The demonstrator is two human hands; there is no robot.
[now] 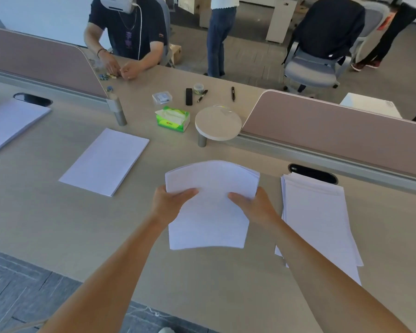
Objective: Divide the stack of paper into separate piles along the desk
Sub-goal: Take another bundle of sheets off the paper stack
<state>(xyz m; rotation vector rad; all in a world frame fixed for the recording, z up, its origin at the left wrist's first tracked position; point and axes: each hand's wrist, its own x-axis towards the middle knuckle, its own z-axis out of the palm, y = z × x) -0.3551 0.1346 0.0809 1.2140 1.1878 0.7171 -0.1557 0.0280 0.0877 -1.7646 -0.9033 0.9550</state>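
Observation:
A sheaf of white paper [211, 183] curves above the middle of the desk. My left hand [168, 200] grips its left edge, thumb on top. My right hand [255, 203] grips its right edge the same way. To the right lies a loosely squared stack of paper [320, 217], my right forearm crossing its near corner. Two neat piles lie to the left: one [105, 161] left of centre, another [9, 122] at the far left edge.
A green tissue box [173, 118], a round white stand [217, 122], pens and a black remote [189, 96] sit behind the sheaf. Pink partitions [334, 126] line the desk's back. A seated person works across the desk [58, 224]; office chairs and standing people are beyond.

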